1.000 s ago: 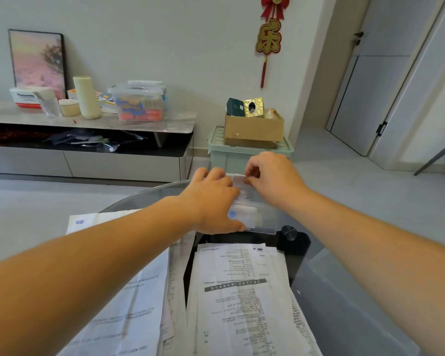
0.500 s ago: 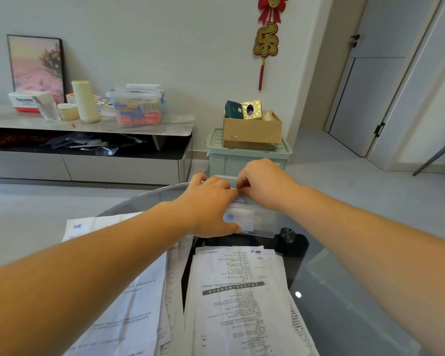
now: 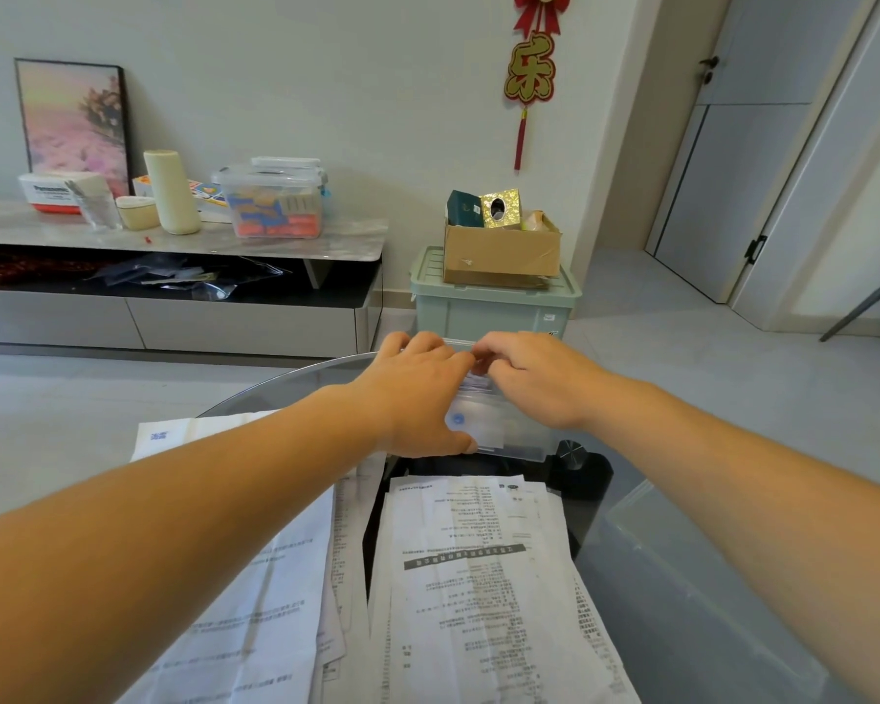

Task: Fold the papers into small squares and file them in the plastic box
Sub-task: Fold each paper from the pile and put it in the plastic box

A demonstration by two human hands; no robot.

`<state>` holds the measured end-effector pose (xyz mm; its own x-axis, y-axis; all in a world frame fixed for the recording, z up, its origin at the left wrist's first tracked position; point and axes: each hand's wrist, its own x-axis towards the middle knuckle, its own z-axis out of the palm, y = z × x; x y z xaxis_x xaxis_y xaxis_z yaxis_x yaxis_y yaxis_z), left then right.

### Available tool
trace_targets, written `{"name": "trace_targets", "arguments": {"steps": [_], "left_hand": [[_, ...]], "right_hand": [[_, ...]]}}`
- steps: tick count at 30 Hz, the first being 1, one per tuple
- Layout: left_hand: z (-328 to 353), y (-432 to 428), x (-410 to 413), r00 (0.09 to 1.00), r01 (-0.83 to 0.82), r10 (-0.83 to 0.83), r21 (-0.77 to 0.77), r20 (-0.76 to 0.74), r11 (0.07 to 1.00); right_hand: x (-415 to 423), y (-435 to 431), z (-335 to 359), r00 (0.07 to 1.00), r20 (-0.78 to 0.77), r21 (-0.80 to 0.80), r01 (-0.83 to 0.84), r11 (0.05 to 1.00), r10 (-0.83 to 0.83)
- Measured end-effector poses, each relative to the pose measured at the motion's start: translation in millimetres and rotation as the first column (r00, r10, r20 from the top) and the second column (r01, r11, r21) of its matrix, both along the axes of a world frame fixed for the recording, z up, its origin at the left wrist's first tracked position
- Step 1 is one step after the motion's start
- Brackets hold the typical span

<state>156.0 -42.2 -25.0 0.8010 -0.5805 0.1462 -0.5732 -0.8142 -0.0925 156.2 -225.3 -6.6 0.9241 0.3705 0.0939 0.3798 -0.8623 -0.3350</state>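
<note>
Head view, centre of frame: a clear plastic box stands on the far part of a round glass table, just beyond the black table base. Both hands meet over its open top, close together and nearly touching. The left hand grips the box, with the thumb laid along the near wall and the fingers reaching over the rim. The right hand comes in from the right with its fingers curled down at the opening. The fingertips are hidden, so whether they pinch anything cannot be told. Folded papers stand inside the box, and one with a blue round mark shows through the near wall. Unfolded papers lie in a loose printed stack at lower centre, near the box. A second spread of sheets lies at lower left, partly under the left forearm. A translucent plastic panel lies at lower right on the table. In the background a low cabinet at upper left carries containers and a framed picture. A pale green crate with a cardboard box on top stands at upper centre. A red and gold ornament hangs on the wall above it.
</note>
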Motion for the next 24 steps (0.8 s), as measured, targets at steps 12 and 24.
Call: {"name": "trace_targets", "arguments": {"steps": [12, 24], "left_hand": [[33, 18, -104, 0.998, 0.048, -0.055, -0.222, -0.024, 0.974], [-3, 27, -298, 0.844, 0.318, -0.354, -0.155, -0.403, 0.935]], "right_hand": [[-148, -15, 14, 0.995, 0.046, 0.136, -0.092, 0.986, 0.086], [-322, -29, -31, 0.915, -0.213, -0.09, -0.367, 0.926, 0.342]]}}
